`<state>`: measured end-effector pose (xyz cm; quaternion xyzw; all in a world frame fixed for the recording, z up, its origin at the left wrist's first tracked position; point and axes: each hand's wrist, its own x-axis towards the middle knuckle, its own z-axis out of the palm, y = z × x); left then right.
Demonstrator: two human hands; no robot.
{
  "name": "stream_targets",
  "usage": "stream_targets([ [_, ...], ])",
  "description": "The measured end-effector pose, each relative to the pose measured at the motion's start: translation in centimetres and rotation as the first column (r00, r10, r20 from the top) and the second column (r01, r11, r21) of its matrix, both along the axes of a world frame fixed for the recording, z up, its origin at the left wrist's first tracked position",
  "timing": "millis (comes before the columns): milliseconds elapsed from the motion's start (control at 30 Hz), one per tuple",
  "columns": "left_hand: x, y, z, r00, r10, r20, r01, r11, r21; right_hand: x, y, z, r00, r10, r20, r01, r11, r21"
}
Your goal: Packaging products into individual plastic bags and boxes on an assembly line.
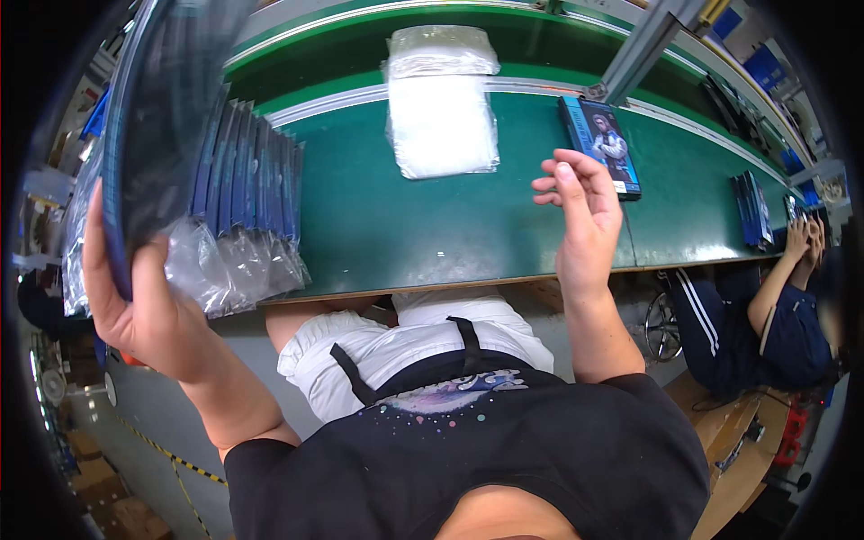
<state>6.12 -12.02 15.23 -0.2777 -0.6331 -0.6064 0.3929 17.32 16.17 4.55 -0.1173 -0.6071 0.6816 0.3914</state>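
Note:
My left hand [144, 301] grips the lower end of a dark flat box [148, 135], thumb on one face and fingers on the other. The box stands tall and blurred at the far left. Beside it, a row of thin dark boxes in clear plastic bags [247, 171] stands on edge, loose bag ends crumpled toward me. My right hand [585, 211] is raised above the table with fingers loosely bent and apart, holding nothing. Just beyond it lies a blue and black printed box [607, 148] with a figure on its front.
A stack of clear plastic bags [443, 126] lies at the back middle of the green table [360, 216]. A metal post [639, 54] rises at the back right. Farther right, a co-worker's hands [801, 238] are near another group of boxes [751, 211].

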Motion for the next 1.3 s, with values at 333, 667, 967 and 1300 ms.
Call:
stream_targets([
  [333,-2.2,-1.6,2.0,0.999,0.044,0.004,-0.044,0.997,-0.065,0.2,0.7,-1.1,0.996,0.011,0.083,-0.013,1.000,0.024],
  [667,-5.4,0.4,2.1,0.818,0.388,-0.426,-0.565,0.684,-0.461,0.2,1.1,-2.1,0.991,0.010,0.131,-0.011,1.000,0.009],
  [967,-7.7,-0.1,1.1,0.779,0.564,-0.273,-0.509,0.315,-0.801,-4.2,-2.0,0.1,0.947,0.303,0.105,-0.317,0.932,0.177],
  [1300,-3.5,-1.4,-4.2,0.704,0.428,-0.567,-0.646,0.717,-0.261,-22.0,-8.3,6.0,0.710,0.687,0.158,-0.704,0.685,0.188],
])
